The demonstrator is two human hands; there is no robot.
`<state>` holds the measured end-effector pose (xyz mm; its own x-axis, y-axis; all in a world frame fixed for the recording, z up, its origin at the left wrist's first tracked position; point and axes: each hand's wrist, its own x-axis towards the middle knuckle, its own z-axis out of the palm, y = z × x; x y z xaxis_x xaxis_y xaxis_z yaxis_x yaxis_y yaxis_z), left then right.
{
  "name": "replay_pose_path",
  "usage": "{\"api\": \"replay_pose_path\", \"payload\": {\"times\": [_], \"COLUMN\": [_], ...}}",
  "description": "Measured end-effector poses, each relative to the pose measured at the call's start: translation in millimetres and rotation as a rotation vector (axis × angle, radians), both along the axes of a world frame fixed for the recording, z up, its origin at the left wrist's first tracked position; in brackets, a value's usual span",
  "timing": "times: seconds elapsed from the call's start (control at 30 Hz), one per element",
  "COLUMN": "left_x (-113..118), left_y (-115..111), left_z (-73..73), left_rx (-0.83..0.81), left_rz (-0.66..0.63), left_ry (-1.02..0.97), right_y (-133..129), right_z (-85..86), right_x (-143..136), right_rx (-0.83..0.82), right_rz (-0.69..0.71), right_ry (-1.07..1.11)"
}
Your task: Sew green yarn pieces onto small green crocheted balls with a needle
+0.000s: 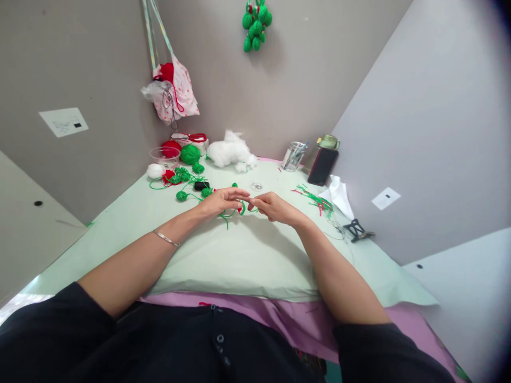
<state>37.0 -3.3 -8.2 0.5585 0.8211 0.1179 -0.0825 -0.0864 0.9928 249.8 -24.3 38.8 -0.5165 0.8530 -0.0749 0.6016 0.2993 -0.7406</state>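
My left hand (224,201) reaches in from the left over the table, thumb and fingers closed around a small red, white and green crochet piece (241,209), mostly hidden by the fingers. Against its fingertips rests my right hand (274,206), its fingers pinched together; what they hold is too small to make out. Green yarn strands (227,219) trail below the left hand. Just behind it lie small green crocheted balls (182,196) and a black spool (202,185).
White stuffing (230,151) sits at the back beside a green yarn ball (190,154) and a clear tub (164,155). Right of it stand a cup of tools (294,156) and a phone (323,166). Yarn scraps (315,200), a white cloth (338,194) and a black clip-like object (357,230) lie rightward.
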Motion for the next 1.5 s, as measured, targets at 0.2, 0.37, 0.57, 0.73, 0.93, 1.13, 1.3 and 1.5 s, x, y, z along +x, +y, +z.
{"api": "replay_pose_path", "payload": {"times": [0.2,0.37,0.57,0.73,0.93,1.13,1.3,1.5], "left_x": [-2,0,0,0,-1,-10,-12,-11], "left_y": [3,3,6,7,4,5,1,-4], "left_z": [-2.0,-2.1,-4.2,-6.7,-1.6,7.4,13.9,18.1], "left_rx": [0.005,-0.012,-0.003,0.009,0.018,0.029,-0.017,-0.097], "left_rz": [-0.044,-0.04,-0.037,-0.05,-0.055,0.006,-0.024,-0.105], "left_ry": [-0.029,-0.032,-0.009,-0.027,0.016,-0.007,-0.046,-0.063], "right_y": [-2,-3,-1,0,-3,11,20,16], "right_z": [8.1,7.3,0.9,0.3,9.0,1.8,-22.7,-37.1], "right_x": [7,3,2,0,4,21,5,-14], "right_rx": [-0.054,-0.056,-0.074,-0.052,-0.064,-0.046,0.207,0.129], "right_rz": [0.081,0.085,0.082,0.065,0.018,0.09,-0.048,0.025], "right_ry": [-0.021,0.002,0.058,0.047,0.099,0.091,0.206,0.211]}}
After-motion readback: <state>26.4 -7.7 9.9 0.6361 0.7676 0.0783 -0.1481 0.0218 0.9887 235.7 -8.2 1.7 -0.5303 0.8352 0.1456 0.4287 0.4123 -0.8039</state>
